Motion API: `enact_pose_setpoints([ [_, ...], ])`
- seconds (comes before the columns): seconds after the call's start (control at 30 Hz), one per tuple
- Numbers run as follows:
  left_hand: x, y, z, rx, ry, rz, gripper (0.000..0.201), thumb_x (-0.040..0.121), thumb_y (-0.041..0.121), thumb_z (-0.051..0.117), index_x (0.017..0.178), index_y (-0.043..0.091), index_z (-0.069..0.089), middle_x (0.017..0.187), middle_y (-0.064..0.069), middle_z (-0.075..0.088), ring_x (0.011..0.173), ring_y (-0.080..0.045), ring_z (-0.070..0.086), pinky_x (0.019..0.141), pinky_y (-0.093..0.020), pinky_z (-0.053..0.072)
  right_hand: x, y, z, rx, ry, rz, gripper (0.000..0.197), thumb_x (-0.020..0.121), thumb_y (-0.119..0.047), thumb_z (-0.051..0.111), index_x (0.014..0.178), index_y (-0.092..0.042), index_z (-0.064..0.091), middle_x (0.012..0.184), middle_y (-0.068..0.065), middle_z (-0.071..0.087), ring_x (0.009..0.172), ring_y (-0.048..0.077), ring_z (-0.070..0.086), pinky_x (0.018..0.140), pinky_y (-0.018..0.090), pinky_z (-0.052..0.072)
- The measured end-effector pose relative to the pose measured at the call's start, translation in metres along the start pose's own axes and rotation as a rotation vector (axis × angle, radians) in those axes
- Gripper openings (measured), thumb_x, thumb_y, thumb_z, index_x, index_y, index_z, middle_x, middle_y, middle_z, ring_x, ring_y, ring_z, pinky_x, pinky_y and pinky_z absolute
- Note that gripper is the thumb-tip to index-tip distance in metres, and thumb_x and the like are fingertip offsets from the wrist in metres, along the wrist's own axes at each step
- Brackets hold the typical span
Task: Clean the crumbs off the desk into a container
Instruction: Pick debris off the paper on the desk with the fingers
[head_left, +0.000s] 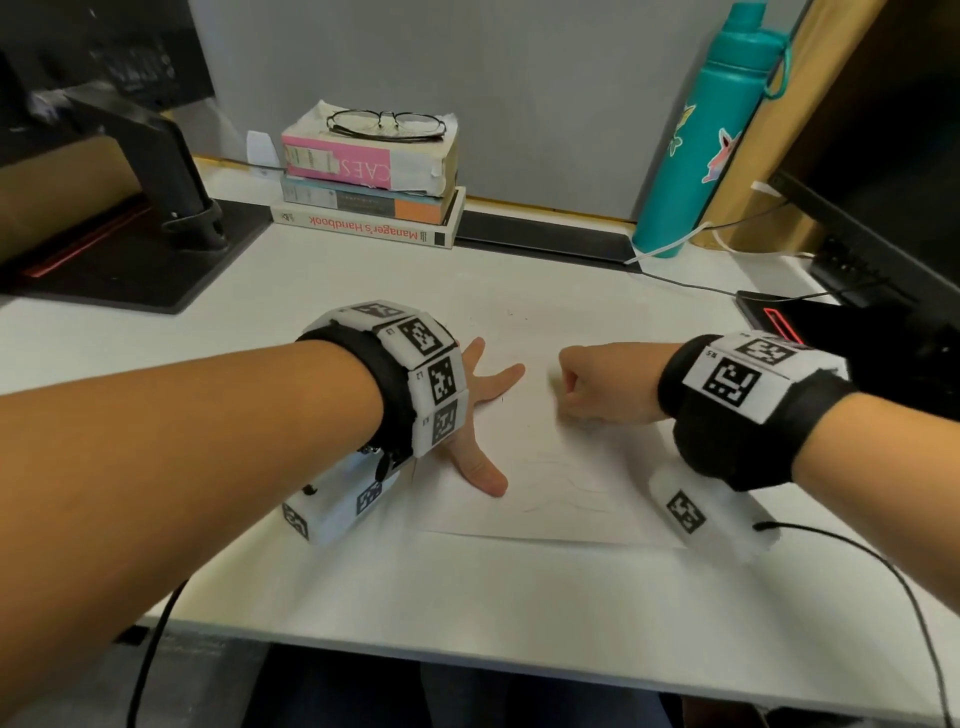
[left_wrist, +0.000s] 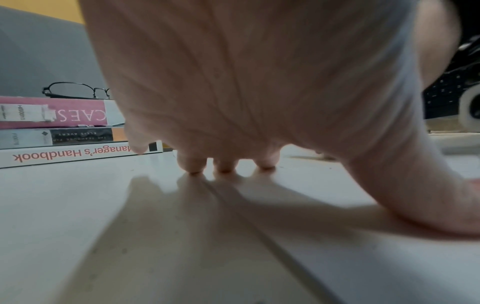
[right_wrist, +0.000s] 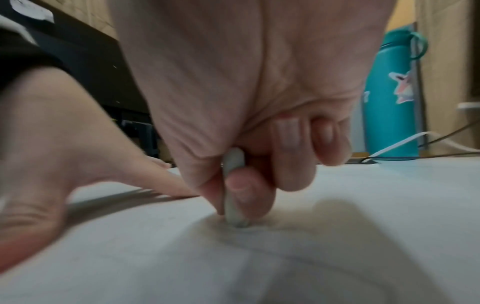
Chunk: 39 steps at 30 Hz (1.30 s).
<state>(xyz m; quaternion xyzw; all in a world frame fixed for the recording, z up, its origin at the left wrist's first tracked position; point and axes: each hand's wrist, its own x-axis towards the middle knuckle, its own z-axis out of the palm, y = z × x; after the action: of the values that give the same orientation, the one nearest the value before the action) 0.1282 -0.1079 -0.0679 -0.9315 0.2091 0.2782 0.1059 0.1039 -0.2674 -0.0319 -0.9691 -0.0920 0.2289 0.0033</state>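
My left hand (head_left: 478, 395) lies flat with spread fingers on a white sheet of paper (head_left: 545, 499) in the middle of the white desk (head_left: 363, 571). In the left wrist view its fingertips (left_wrist: 226, 167) press on the sheet. My right hand (head_left: 597, 384) is curled into a fist just to the right, above the same sheet. In the right wrist view it pinches a small pale grey eraser (right_wrist: 233, 185), whose tip touches the paper. A few tiny dark specks (head_left: 511, 313) lie on the desk beyond the hands.
A stack of books (head_left: 369, 176) with glasses (head_left: 387, 123) on top stands at the back. A teal bottle (head_left: 711, 140) is back right, a black monitor stand (head_left: 140, 208) back left. Cables (head_left: 691, 283) and a black device (head_left: 779, 312) lie on the right.
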Motion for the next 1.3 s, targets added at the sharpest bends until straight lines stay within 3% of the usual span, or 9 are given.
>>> enact_pose_setpoints([
  [0.13,0.000,0.000,-0.001,0.032,0.010,-0.005,0.125,0.054,0.083,0.059,0.139,0.048,-0.028,0.155,-0.004,-0.028,0.146,-0.031,-0.011,0.112,-0.059,0.002,-0.001,0.004,0.006,0.071,-0.009,-0.033,0.021,0.090,-0.024,0.051,0.072,-0.020,0.042,0.068,-0.006,0.048,0.060,0.009,0.040,0.055,0.021,0.032],
  [0.37,0.000,0.002,-0.002,0.019,-0.013,-0.011,0.126,0.055,0.082,0.059,0.139,0.047,-0.028,0.154,-0.005,-0.030,0.146,-0.032,-0.009,0.112,-0.059,0.004,-0.002,0.006,0.009,0.039,-0.011,-0.038,0.018,0.090,-0.025,0.052,0.075,-0.019,0.045,0.071,-0.006,0.048,0.063,0.011,0.042,0.056,0.022,0.033],
  [0.5,-0.003,0.004,-0.002,0.014,-0.004,-0.012,0.126,0.056,0.082,0.059,0.140,0.046,-0.027,0.155,-0.005,-0.028,0.146,-0.032,-0.009,0.112,-0.058,0.004,-0.003,0.024,-0.001,-0.018,0.019,0.072,0.024,0.089,-0.031,0.052,0.070,-0.023,0.039,0.077,-0.004,0.050,0.074,0.017,0.046,0.061,0.026,0.036],
  [0.7,-0.003,0.005,-0.002,0.025,-0.012,-0.018,0.125,0.058,0.082,0.058,0.140,0.045,-0.028,0.155,-0.005,-0.028,0.146,-0.031,-0.013,0.111,-0.060,-0.001,-0.005,0.027,0.009,0.147,0.016,0.006,0.024,0.088,-0.022,0.056,0.068,-0.022,0.041,0.068,-0.005,0.050,0.060,0.009,0.043,0.058,0.021,0.034],
  [0.83,-0.003,0.006,-0.003,0.028,-0.018,-0.020,0.126,0.056,0.083,0.058,0.139,0.045,-0.029,0.155,-0.005,-0.028,0.146,-0.031,-0.013,0.111,-0.060,-0.001,-0.005,0.029,0.006,0.046,0.027,0.044,0.018,0.091,-0.028,0.051,0.076,-0.022,0.042,0.072,-0.007,0.046,0.063,0.009,0.040,0.055,0.020,0.032],
  [0.93,-0.001,0.004,-0.003,0.025,-0.012,-0.016,0.125,0.058,0.081,0.058,0.140,0.045,-0.029,0.155,-0.004,-0.028,0.146,-0.030,-0.015,0.112,-0.059,-0.003,-0.003,0.028,0.014,0.207,0.021,-0.007,0.020,0.088,-0.019,0.054,0.071,-0.018,0.043,0.071,-0.002,0.052,0.064,0.014,0.043,0.060,0.025,0.035],
  [1.07,-0.003,0.006,-0.001,0.015,-0.017,-0.017,0.125,0.058,0.081,0.058,0.140,0.045,-0.028,0.155,-0.004,-0.028,0.146,-0.031,-0.015,0.111,-0.060,-0.003,-0.004,0.050,0.000,0.182,0.025,0.158,0.011,0.090,-0.024,0.052,0.083,-0.018,0.045,0.077,-0.001,0.053,0.076,0.019,0.049,0.064,0.026,0.038],
  [1.2,-0.008,0.008,-0.007,0.014,-0.041,-0.023,0.124,0.060,0.080,0.059,0.141,0.044,-0.028,0.155,-0.005,-0.028,0.146,-0.030,-0.015,0.112,-0.058,-0.003,0.002,0.055,-0.001,0.550,0.092,0.152,0.013,0.090,-0.018,0.052,0.081,-0.017,0.043,0.068,0.004,0.054,0.058,0.019,0.049,0.057,0.026,0.042],
  [1.3,-0.006,0.015,-0.011,0.135,-0.046,-0.029,0.127,0.062,0.078,0.060,0.145,0.034,-0.025,0.156,-0.007,-0.025,0.146,-0.033,-0.014,0.113,-0.057,-0.004,0.002,0.059,0.007,0.754,0.137,0.163,0.022,0.093,-0.011,0.048,0.071,-0.013,0.044,0.064,0.007,0.046,0.053,0.016,0.038,0.050,0.025,0.033],
])
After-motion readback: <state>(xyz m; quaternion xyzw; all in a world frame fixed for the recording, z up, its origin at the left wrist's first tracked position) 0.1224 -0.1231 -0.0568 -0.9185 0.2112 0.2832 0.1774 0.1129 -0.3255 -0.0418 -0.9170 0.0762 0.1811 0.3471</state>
